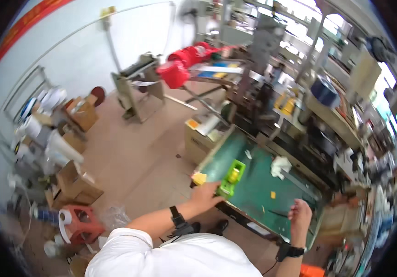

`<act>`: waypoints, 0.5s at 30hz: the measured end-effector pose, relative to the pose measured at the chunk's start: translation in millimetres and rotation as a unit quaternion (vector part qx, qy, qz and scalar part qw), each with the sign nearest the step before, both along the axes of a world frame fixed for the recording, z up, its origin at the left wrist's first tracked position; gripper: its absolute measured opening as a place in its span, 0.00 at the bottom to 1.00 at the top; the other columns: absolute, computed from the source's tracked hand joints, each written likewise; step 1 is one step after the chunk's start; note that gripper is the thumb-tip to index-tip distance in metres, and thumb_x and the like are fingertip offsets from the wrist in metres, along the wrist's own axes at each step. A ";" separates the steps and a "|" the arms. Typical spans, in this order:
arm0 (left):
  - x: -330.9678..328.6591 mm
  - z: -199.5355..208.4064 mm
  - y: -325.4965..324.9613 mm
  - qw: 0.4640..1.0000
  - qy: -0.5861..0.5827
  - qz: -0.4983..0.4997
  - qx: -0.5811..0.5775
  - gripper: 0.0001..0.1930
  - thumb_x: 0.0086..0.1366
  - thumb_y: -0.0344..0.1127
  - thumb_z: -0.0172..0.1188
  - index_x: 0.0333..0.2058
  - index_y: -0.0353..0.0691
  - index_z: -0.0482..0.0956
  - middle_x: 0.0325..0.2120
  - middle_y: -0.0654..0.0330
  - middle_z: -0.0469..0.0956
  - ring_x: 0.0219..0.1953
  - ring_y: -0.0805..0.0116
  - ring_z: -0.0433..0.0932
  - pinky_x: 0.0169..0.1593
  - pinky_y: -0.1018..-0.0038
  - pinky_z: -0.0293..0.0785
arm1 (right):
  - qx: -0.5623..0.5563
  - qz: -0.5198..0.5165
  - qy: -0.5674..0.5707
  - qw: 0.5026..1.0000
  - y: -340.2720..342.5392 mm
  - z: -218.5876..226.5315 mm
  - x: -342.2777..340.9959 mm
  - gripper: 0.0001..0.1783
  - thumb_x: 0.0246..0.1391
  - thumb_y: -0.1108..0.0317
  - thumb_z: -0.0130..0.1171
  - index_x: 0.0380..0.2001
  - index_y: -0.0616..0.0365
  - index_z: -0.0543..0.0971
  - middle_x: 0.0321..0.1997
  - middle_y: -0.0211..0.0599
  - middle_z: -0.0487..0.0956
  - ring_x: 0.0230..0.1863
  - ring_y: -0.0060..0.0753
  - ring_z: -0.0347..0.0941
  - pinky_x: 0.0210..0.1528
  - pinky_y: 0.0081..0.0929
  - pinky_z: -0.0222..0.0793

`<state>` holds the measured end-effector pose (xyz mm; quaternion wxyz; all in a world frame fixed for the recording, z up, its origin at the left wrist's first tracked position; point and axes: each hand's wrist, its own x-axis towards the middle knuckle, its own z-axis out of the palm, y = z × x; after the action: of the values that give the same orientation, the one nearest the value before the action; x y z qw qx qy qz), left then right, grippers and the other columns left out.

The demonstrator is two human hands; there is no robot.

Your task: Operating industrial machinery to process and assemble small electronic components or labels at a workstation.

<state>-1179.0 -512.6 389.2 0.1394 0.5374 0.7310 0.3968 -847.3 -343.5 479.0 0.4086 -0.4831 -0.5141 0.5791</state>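
My left hand [204,198] is at the near left edge of the green-topped table [254,184], with its fingers round the near end of a bright green tape dispenser [228,187]. A yellow roll [234,175] sits inside it. Over the table's near right part, my right hand [301,213] has its fingers curled together. A thin dark tool [278,213] points leftward from those fingers; its kind is too blurred to tell. Yellow paper pieces [199,178] lie by the table's left corner, and a crumpled white cloth [280,167] lies toward the back.
A machine with metal uprights [265,51] stands behind the table. Cardboard box [201,138] adjoins its left side. Red rolls [175,71] hang farther back. On the left floor are a red plastic stool [82,224], cartons [76,187] and white rolls [65,147].
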 end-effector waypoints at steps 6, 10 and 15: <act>-11.6 -3.3 10.6 0.999 0.027 0.042 0.021 0.25 0.55 0.39 0.71 0.48 0.33 0.77 0.37 0.47 0.80 0.39 0.49 0.79 0.42 0.61 0.76 | -0.155 0.193 -0.115 0.962 -73.3 3.9 7.5 0.13 0.63 0.61 0.57 0.36 0.61 0.81 0.27 0.30 0.80 0.25 0.19 0.75 0.25 0.17 0.70; -10.6 -23.0 -1.0 0.993 -0.070 0.063 0.069 0.16 0.60 0.33 0.68 0.45 0.33 0.77 0.32 0.56 0.79 0.33 0.65 0.78 0.37 0.72 0.74 | -0.225 0.261 -0.158 0.925 -110.7 -93.5 51.3 0.14 0.62 0.60 0.58 0.37 0.61 0.82 0.28 0.32 0.81 0.27 0.22 0.76 0.27 0.21 0.71; 14.3 -66.8 -52.6 0.958 -0.267 0.066 -0.076 0.07 0.67 0.32 0.60 0.40 0.35 0.76 0.28 0.62 0.76 0.31 0.74 0.76 0.34 0.78 0.72 | -0.351 0.039 -0.140 0.925 -129.8 -205.3 146.2 0.13 0.62 0.62 0.57 0.40 0.62 0.81 0.33 0.33 0.80 0.31 0.23 0.76 0.33 0.22 0.74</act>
<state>-1164.7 -565.2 322.4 0.3436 0.3497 0.7291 0.4775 -701.1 -473.4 273.7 0.1139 -0.6515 -0.3487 0.6641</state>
